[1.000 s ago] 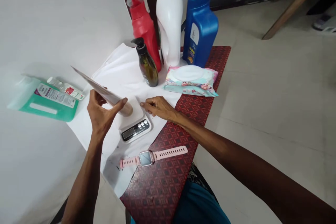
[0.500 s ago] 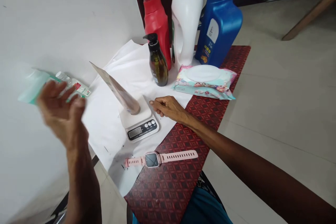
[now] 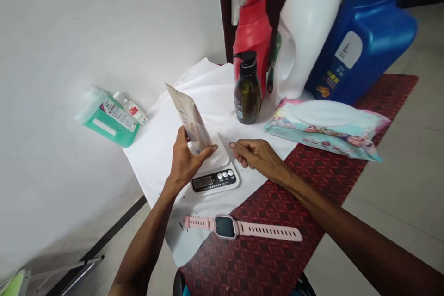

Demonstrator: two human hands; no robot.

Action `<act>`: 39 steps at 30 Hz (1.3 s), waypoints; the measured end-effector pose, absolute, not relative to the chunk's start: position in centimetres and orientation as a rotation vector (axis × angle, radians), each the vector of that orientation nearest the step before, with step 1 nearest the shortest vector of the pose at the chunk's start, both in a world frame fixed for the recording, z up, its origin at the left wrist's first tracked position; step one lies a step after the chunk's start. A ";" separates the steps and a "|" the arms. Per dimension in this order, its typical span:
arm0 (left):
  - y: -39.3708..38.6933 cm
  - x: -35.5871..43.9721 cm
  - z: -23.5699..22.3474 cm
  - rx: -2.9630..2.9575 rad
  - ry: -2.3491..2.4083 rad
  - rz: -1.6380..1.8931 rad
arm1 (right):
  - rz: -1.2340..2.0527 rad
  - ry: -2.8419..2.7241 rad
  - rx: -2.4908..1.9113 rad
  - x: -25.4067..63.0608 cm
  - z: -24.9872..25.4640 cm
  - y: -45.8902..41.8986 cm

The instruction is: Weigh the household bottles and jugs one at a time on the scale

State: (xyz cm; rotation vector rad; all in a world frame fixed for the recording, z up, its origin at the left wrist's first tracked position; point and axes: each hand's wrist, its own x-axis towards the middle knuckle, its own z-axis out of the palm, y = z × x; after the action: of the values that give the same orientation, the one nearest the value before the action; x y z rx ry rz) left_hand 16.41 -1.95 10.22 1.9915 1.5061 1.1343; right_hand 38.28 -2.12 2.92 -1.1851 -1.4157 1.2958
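Note:
A beige pouch (image 3: pixel 192 120) stands upright, leaning a little left, on a white digital kitchen scale (image 3: pixel 215 185). My left hand (image 3: pixel 187 159) is wrapped round the lower part of the pouch, thumb along its near right side and fingers at its left. My right hand (image 3: pixel 262 157) hovers just right of the scale, fingers curled and thumb pressed to the index finger; whatever is in them, if anything, is hidden. Nearer to me lies a smartwatch (image 3: pixel 225 227) with a pink strap.
Behind stand a dark pump bottle (image 3: pixel 247 95), a red bottle (image 3: pixel 252 32), a white jug (image 3: pixel 308 18) and a blue bottle (image 3: pixel 367 41). A wipes pack (image 3: pixel 326 125) lies at right. A green bottle (image 3: pixel 111 122) and a small clear bottle (image 3: pixel 132 108) are by the wall.
My left hand has come from the air at the left down to the pouch and closed round it. My right hand stays curled beside the scale. The view has shifted.

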 end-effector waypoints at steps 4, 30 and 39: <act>-1.3 15.7 10.4 1.840 1.547 1.237 | 1.313 -1.414 -1.175 38.3 2.7 -2.1; 16.3 -3.1 8.4 1.274 2.465 1.698 | 1.269 -1.501 -1.194 38.3 2.9 -1.9; 13.8 -0.5 9.6 1.480 2.258 1.793 | 1.210 -1.527 -1.122 38.2 2.6 -1.8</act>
State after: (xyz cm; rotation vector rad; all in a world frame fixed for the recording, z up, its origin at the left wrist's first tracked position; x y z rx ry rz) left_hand -0.53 13.82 9.58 1.4804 2.2581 1.7930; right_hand 38.23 -1.80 2.60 -1.1222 -1.5275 1.2096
